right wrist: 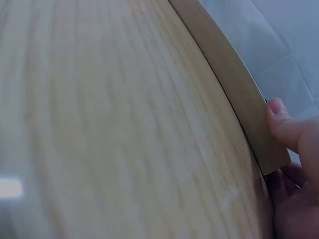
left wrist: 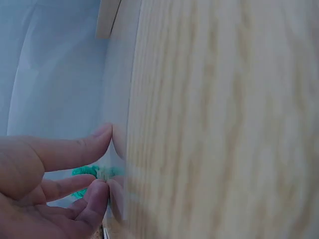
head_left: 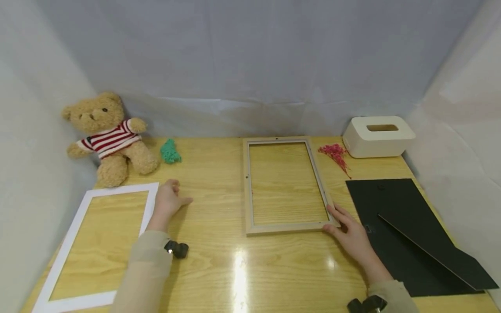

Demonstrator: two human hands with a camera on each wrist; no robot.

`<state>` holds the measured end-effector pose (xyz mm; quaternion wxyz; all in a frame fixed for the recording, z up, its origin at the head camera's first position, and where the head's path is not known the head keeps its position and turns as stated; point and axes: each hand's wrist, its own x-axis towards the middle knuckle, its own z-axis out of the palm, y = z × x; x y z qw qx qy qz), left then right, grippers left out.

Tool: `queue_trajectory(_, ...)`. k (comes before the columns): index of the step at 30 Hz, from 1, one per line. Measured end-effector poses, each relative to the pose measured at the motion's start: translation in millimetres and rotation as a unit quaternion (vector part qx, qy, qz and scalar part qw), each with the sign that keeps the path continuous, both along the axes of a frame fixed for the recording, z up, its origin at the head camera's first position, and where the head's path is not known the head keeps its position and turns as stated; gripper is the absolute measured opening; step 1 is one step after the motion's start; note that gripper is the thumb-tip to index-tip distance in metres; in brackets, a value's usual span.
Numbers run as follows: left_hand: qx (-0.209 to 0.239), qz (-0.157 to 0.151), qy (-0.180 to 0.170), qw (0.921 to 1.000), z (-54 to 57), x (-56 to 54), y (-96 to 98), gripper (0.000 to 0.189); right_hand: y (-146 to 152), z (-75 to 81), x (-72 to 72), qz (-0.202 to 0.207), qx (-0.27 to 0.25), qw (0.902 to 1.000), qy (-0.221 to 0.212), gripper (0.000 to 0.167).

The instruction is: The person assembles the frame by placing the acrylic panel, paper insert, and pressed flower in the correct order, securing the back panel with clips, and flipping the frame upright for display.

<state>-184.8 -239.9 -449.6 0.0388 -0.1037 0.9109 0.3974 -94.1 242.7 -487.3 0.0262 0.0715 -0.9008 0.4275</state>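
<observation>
A light wooden picture frame (head_left: 287,227) lies on the table right of the middle. My right hand (head_left: 350,237) grips its near right corner, the thumb on the near edge and the fingers along the right side. The right wrist view shows the thumb against the frame's edge (right wrist: 234,89), with the other fingers partly hidden. My left hand (head_left: 166,200) rests on the table beside the white mat border (head_left: 152,191). Its thumb and fingertips touch the wood with nothing between them. Beyond it lies a green tangled bundle (head_left: 170,151), also visible behind the fingers in the left wrist view.
A teddy bear (head_left: 111,141) in a striped shirt sits at the back left. Pink dried flowers (head_left: 335,154) lie right of the frame, near a white tissue box (head_left: 377,141). A black backing board (head_left: 375,195) with its stand leg raised lies at the right.
</observation>
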Motion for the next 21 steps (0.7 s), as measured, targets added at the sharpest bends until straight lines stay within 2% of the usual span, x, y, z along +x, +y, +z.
queue_trajectory(6,-0.019,0.019,0.009,0.9996,4.7,4.5,-4.3,0.065,-0.8,1.3,0.4,0.0,-0.001,1.0,0.002,0.064)
queue_trajectory(14,-0.017,0.028,0.017,0.9993,4.5,11.3,-11.4,0.042,1.5,-0.5,1.2,-0.01,0.001,0.9999,-0.011,0.065)
queue_trajectory(18,-0.008,0.026,0.016,0.9995,4.8,12.7,-12.7,0.04,3.0,2.9,2.9,-0.016,0.011,0.9998,-0.007,0.064)
queue_trajectory(21,-0.006,0.027,0.004,0.9996,6.0,14.0,-12.0,0.046,5.6,7.1,5.0,-0.027,0.013,0.9995,-0.006,0.063)
